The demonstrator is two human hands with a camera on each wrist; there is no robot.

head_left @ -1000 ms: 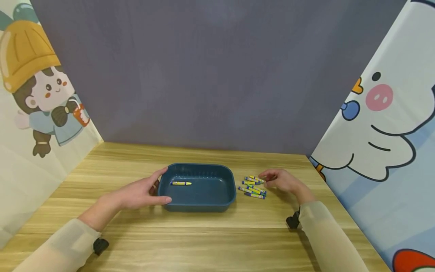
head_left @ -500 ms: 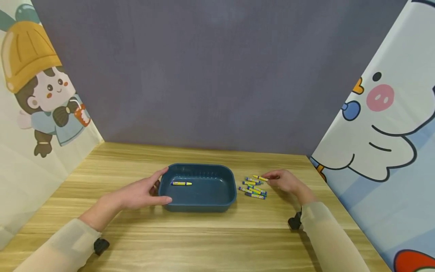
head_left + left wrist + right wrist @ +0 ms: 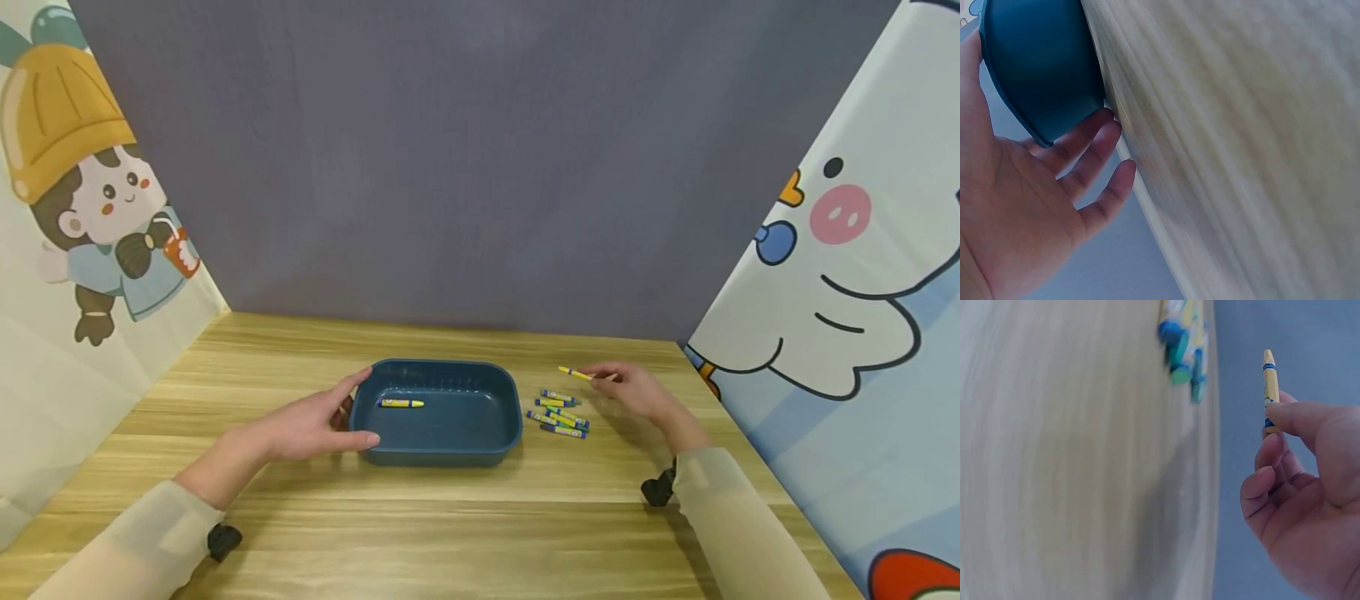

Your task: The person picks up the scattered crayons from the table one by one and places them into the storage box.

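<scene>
My left hand (image 3: 303, 429) holds the left end of a dark blue plastic tray (image 3: 442, 459), thumb at the near rim and fingers round the end wall. Inside the tray lies one yellow crayon (image 3: 400, 403) with blue bands. My right hand (image 3: 636, 392) pinches another yellow crayon (image 3: 1270, 384) near its blue-banded base, between thumb and fingers. Its tip points left in the head view and up in the right wrist view. That crayon is raised above the table, behind a small pile of crayons (image 3: 564, 419) in yellow wrappers, some with green or blue ends.
A wood-grain table (image 3: 450, 533) carries everything. The pile lies just right of the tray's right wall. A grey panel (image 3: 465, 183) rises along the back edge, and printed cartoon panels slant in at left and right.
My right hand has lifted the yellow crayon up and away from the pile, moving slightly back and to the right. The left hand and the tray stay where they were.
</scene>
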